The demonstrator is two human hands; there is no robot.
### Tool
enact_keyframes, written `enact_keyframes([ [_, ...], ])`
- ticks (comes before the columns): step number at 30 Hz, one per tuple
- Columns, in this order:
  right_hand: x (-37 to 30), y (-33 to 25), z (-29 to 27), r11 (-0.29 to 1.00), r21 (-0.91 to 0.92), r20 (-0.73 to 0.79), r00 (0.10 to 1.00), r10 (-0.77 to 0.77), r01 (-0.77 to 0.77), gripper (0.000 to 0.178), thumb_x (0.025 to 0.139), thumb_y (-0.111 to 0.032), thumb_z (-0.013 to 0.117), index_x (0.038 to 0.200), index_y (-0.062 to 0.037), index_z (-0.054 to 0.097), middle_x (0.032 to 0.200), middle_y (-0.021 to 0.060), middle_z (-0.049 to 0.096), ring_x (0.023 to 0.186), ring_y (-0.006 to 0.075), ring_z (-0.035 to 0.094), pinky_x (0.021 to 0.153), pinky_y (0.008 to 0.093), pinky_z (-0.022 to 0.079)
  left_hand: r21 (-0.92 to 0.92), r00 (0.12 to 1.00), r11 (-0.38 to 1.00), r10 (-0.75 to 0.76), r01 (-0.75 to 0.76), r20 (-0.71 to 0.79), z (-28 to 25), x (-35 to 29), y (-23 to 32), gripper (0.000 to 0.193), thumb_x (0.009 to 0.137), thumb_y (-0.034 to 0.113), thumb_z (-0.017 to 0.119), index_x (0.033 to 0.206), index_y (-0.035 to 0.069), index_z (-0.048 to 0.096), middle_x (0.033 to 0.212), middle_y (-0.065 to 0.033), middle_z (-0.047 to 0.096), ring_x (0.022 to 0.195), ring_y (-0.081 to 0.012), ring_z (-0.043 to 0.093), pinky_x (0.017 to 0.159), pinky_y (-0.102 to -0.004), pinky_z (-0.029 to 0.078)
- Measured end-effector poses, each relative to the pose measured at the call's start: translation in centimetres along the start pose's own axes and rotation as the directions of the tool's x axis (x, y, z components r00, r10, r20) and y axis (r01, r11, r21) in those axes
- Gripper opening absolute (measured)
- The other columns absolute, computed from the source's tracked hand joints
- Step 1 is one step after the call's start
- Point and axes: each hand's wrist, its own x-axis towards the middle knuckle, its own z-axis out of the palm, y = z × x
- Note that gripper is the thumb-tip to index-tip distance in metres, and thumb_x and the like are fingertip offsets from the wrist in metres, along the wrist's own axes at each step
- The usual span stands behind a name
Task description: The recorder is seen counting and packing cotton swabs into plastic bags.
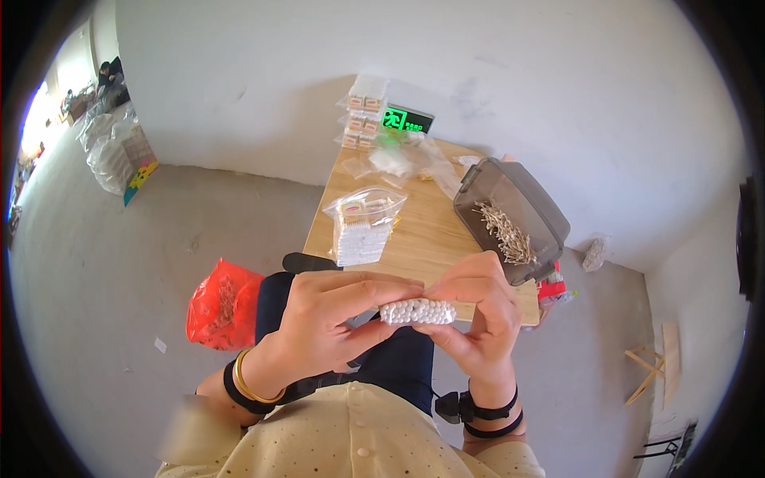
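Observation:
A pack of cotton swabs (417,311) is held up in front of my chest, its white tips facing me. My left hand (315,315) pinches its left end between thumb and fingers. At the other end my right hand (480,307) grips it, thumb below and fingers above. The rest of the pack is hidden behind the tips and fingers. Beyond my hands, a clear zip bag (362,231) filled with white swab packs stands on the wooden table (422,267). To its right is a grey translucent bin (550,211) with loose swabs (508,235) inside.
Stacked swab packs (362,115) stand at the table's far edge beside a lit green exit sign (406,119). Crumpled clear plastic (392,162) lies near them. On the floor left is a red bag (225,307); a small wooden stand (649,370) is at right.

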Motion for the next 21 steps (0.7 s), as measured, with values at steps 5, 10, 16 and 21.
enact_keyframes([
  [5,-0.1,-0.4,0.1,0.99,0.116,-0.001,0.997,0.079,-0.078,0.027,0.073,-0.012,0.083,0.096,-0.0033,0.071,0.092,0.007,0.07,0.087,0.0244,0.061,0.076,0.0348,0.046,-0.076,0.996,0.994,-0.076,0.08,0.054,-0.4,-0.5,0.1,0.034,0.077,-0.002,0.076,0.109,0.002,0.07,0.101,-0.0109,0.074,0.079,-0.0205,0.073,0.066,-0.0274,0.057],
  [10,-0.2,-0.3,-0.2,0.994,0.103,0.024,0.999,0.041,-0.044,0.024,0.074,-0.006,0.08,0.097,-0.0031,0.071,0.094,0.0077,0.07,0.087,0.0242,0.061,0.076,0.0339,0.046,-0.097,1.0,0.995,-0.008,0.01,0.016,-0.6,-0.1,0.3,0.028,0.077,0.002,0.078,0.104,0.002,0.07,0.103,-0.0125,0.074,0.091,-0.023,0.073,0.076,-0.0294,0.057],
  [16,-0.8,-0.2,-0.2,0.983,0.167,0.025,0.997,0.079,-0.082,0.024,0.075,-0.005,0.079,0.098,-0.0036,0.071,0.095,0.0078,0.069,0.088,0.0234,0.06,0.076,0.0336,0.047,0.002,0.998,0.998,0.058,-0.058,-0.005,-0.3,-0.2,0.3,0.032,0.074,0.002,0.079,0.104,0.002,0.068,0.104,-0.0132,0.073,0.092,-0.0239,0.072,0.074,-0.0304,0.057],
  [21,-0.3,-1.1,0.1,0.982,0.149,0.009,0.994,0.113,-0.113,0.031,0.073,-0.006,0.08,0.103,-0.0044,0.071,0.096,0.007,0.067,0.087,0.0234,0.06,0.075,0.0331,0.047,-0.032,0.998,0.997,0.067,-0.066,0.018,-0.2,-0.3,-0.3,0.033,0.072,0.0,0.078,0.104,0.002,0.069,0.104,-0.0147,0.072,0.09,-0.0243,0.072,0.073,-0.0302,0.058],
])
